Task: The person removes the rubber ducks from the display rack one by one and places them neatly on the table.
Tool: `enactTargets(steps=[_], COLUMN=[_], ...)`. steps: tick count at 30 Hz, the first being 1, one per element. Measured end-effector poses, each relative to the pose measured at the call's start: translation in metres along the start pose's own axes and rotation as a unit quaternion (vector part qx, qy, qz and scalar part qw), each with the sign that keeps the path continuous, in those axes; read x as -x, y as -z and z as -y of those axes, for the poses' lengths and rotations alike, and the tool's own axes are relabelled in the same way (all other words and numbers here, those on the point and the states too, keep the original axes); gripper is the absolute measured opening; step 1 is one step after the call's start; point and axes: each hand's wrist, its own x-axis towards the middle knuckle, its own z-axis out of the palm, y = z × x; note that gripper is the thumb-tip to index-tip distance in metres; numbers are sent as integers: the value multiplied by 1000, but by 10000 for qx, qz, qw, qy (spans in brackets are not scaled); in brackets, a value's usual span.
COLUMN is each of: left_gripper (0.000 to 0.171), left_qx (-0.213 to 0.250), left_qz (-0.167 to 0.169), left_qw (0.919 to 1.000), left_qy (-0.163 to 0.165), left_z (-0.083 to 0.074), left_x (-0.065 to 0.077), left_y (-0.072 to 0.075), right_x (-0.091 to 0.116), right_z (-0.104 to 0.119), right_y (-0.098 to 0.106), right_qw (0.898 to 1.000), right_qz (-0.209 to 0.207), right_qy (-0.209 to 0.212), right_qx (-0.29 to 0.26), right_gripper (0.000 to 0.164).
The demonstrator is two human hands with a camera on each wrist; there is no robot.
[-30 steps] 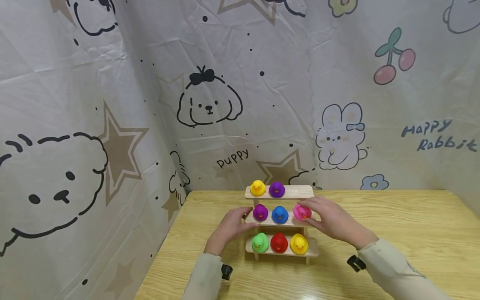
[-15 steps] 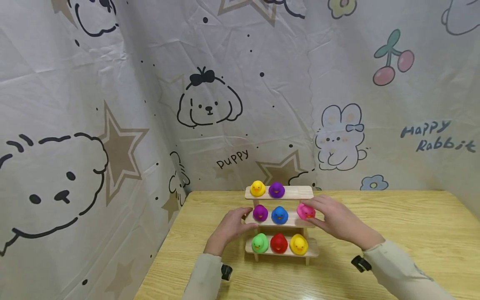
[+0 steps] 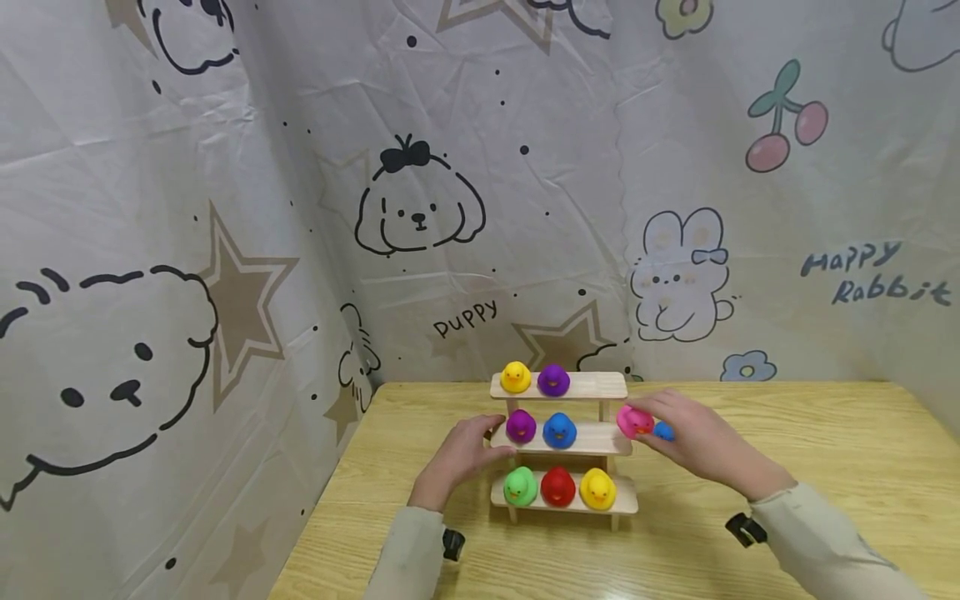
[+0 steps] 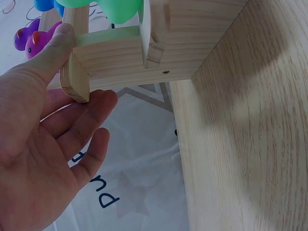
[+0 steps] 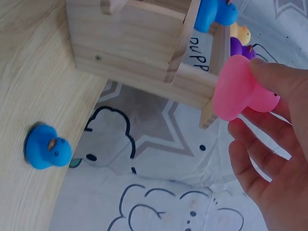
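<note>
One pink duck (image 3: 636,422) is beside the middle shelf (image 3: 596,436) at three o'clock, pinched by the fingers of the right hand (image 3: 697,436). The fingers of the left hand (image 3: 461,457) pinch this shelf at nine o'clock.

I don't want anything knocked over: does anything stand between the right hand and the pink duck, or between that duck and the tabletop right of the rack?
Nothing between the first two: the right hand grips the pink duck. Right of the rack, though, a blue duck stands on the tabletop and might obstruct a move down there.
</note>
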Motion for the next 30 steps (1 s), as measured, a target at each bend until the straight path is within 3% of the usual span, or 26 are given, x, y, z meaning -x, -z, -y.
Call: enactTargets(steps=[11,30], left_gripper=[55,57], left_qx=[-33,-1], left_qz=[-3,23], left_qw=[10000,10000], left_qy=[-36,-56], left_z=[0,-1], left_x=[0,1], left_y=[1,2], right_x=[14,34], right_z=[-17,-43], right_y=[8,9], right_qw=[9997,9964], right_qz=[-150,287], right_qy=[-74,-772], right_qx=[155,211], right_gripper=[49,41])
